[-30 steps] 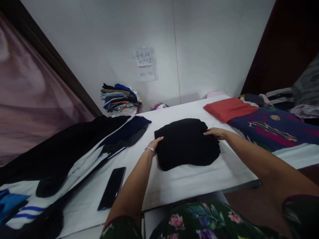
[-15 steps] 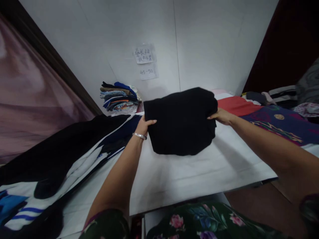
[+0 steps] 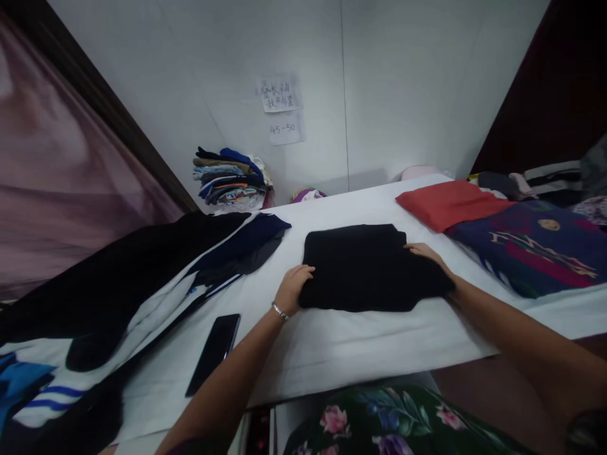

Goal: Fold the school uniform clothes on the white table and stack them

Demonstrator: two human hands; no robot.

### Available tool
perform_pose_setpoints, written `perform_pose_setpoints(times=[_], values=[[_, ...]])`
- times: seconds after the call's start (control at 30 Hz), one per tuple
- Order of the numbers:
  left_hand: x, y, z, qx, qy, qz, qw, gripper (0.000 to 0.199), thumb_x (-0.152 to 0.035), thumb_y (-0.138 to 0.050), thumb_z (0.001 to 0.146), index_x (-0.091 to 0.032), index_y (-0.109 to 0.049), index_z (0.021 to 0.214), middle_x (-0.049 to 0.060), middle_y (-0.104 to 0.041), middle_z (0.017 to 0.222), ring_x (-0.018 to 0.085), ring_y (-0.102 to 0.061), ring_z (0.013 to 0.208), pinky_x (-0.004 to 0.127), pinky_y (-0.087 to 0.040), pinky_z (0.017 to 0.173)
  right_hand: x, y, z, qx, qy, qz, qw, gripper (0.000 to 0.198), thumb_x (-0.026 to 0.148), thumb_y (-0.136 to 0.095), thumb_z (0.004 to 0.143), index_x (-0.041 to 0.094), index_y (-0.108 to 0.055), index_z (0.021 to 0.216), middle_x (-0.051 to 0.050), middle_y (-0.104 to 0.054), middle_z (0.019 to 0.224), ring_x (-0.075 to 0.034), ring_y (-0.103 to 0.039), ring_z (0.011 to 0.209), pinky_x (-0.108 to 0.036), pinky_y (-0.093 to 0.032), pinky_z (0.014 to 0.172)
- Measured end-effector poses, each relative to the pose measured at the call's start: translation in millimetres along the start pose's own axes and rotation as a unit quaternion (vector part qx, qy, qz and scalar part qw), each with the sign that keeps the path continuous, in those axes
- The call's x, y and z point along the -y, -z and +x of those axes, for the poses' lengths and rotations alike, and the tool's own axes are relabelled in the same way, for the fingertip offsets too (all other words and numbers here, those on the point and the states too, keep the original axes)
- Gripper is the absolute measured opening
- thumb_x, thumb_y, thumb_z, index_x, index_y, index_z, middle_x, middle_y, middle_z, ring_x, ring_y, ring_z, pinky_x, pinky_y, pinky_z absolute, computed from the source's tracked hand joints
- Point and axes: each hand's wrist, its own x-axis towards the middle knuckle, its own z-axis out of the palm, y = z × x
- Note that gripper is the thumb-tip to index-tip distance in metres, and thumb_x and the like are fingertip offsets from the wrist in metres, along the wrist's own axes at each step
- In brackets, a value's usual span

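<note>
A folded black garment [image 3: 355, 268] lies on the white-covered table [image 3: 351, 344] in front of me. Its lower right corner spreads out beyond the folded block. My left hand [image 3: 294, 287], with a silver bracelet at the wrist, has its fingers closed on the garment's left edge. At the right edge, my right hand [image 3: 427, 254] grips the cloth, its fingertips partly hidden. A dark phone [image 3: 214, 352] lies on the table beside my left forearm.
Dark and white clothes [image 3: 142, 284] are heaped at left. A stack of folded clothes [image 3: 232, 180] stands against the wall, below paper notes [image 3: 282, 107]. Red folded cloth [image 3: 450, 205] and a patterned blue garment [image 3: 535, 246] lie at right.
Both hands have lowered the black garment from the air onto the table, where it lies flatter. The phone and a small bundle by the wall have come into sight.
</note>
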Motion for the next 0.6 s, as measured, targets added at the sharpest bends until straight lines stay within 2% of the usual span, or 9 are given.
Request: perform_pose_setpoints(times=[0.07,0.13,0.2,0.27,0.37,0.43,0.5,0.6], values=[[1.8,-9.0,-14.5,0.029,0.018,0.024,0.999,0.029,-0.014,-0.056,0.073,-0.025,-0.065,0.098,0.005,-0.061,0.129,0.024,-0.046,0.128,0.044,-0.032,0.111,-17.9,-2.6,-8.6,-0.002,0.026,-0.008,1.000,0.020,0.018,-0.054,0.077,0.025,-0.068,0.088,-0.002,-0.063,0.120,-0.025,-0.049,0.123,-0.036,-0.033,0.108],[2.2,-6.0,-17.3,0.062,0.030,0.039,0.997,0.036,-0.010,-0.054,0.072,-0.024,-0.065,0.103,0.005,-0.057,0.134,0.024,-0.043,0.131,0.045,-0.031,0.112,-30.2,1.8,-6.2,0.014,0.048,-0.003,0.999,0.020,0.020,-0.056,0.073,0.024,-0.069,0.088,-0.001,-0.063,0.122,-0.026,-0.052,0.120,-0.038,-0.038,0.104],[1.9,4.5,-13.3,0.099,0.034,0.037,0.994,0.040,-0.007,-0.051,0.071,-0.024,-0.065,0.104,0.004,-0.057,0.134,0.023,-0.044,0.130,0.045,-0.031,0.112,-35.7,12.0,2.5,0.041,0.031,0.009,0.999,0.018,0.021,-0.060,0.068,0.023,-0.070,0.083,-0.003,-0.064,0.120,-0.027,-0.056,0.114,-0.038,-0.044,0.098],[-0.3,16.5,-6.6,0.102,0.030,0.026,0.994,0.042,-0.005,-0.048,0.070,-0.025,-0.067,0.102,0.004,-0.061,0.129,0.022,-0.049,0.125,0.044,-0.033,0.111,-31.1,24.7,10.6,0.031,-0.008,0.004,0.999,0.019,0.019,-0.060,0.066,0.022,-0.070,0.082,-0.005,-0.066,0.117,-0.028,-0.058,0.110,-0.039,-0.045,0.097],[-12.3,26.2,9.4,0.021,0.032,-0.005,0.999,0.035,-0.008,-0.047,0.074,-0.025,-0.068,0.097,0.003,-0.066,0.120,0.022,-0.055,0.118,0.043,-0.036,0.110,0.5,35.7,11.3,-0.054,-0.030,-0.025,0.998,0.030,0.020,-0.058,0.074,0.022,-0.070,0.101,-0.008,-0.066,0.119,-0.027,-0.057,0.112,-0.041,-0.041,0.101],[-26.4,23.0,26.4,-0.025,0.041,-0.034,0.998,0.027,-0.016,-0.051,0.079,-0.025,-0.069,0.098,0.004,-0.065,0.122,0.023,-0.053,0.120,0.042,-0.033,0.111,34.5,30.7,4.1,-0.081,0.021,-0.042,0.996,0.038,0.028,-0.055,0.082,0.024,-0.064,0.119,-0.006,-0.059,0.131,-0.027,-0.053,0.120,-0.042,-0.039,0.103],[-41.2,11.5,47.0,-0.026,0.054,-0.040,0.997,0.026,-0.026,-0.055,0.082,-0.024,-0.068,0.105,0.005,-0.060,0.130,0.024,-0.048,0.126,0.042,-0.028,0.114,67.9,15.3,-4.5,-0.058,0.111,-0.075,0.989,0.046,0.040,-0.052,0.087,0.028,-0.055,0.132,-0.002,-0.045,0.145,-0.027,-0.039,0.133,-0.043,-0.034,0.107],[-52.5,-15.7,73.3,0.031,0.100,0.053,0.993,0.045,-0.041,-0.057,0.084,-0.023,-0.058,0.124,0.008,-0.040,0.149,0.028,-0.028,0.140,0.049,-0.014,0.117,91.9,-18.3,-11.0,0.006,0.212,-0.168,0.963,0.059,0.050,-0.049,0.089,0.029,-0.042,0.143,-0.001,-0.025,0.156,-0.029,-0.019,0.143,-0.049,-0.018,0.114]])
